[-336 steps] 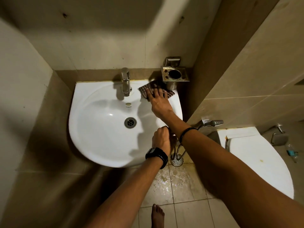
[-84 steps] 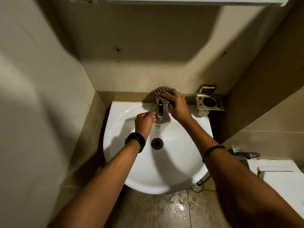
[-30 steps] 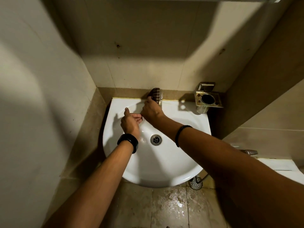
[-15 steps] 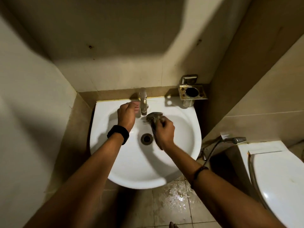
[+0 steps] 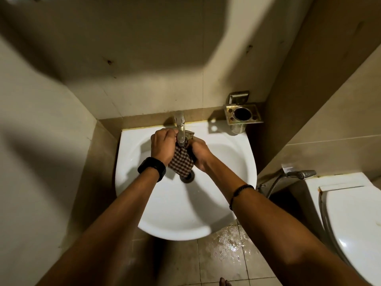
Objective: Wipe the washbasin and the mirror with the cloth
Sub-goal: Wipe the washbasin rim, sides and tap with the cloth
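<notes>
The cloth (image 5: 181, 163) carries a small check of dark brown and pale cream. The washbasin (image 5: 224, 203) is plain glossy white, and the tap (image 5: 180, 129) is silvery chrome. A black watch (image 5: 152, 168) bands one wrist; a dark beaded bracelet (image 5: 239, 193), probably black, rings the other. The wall tiles (image 5: 144, 58) are beige with a darker tan strip behind the basin. The tumbler holder (image 5: 243, 115) looks brassy silver, the toilet (image 5: 354, 219) white, the floor tiles (image 5: 222, 259) mottled beige.

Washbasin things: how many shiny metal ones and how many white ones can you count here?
Shiny metal: 4 — steel tap, round drain, square wall holder, spray nozzle
White: 2 — round ceramic washbasin, toilet
Total: 6
</notes>
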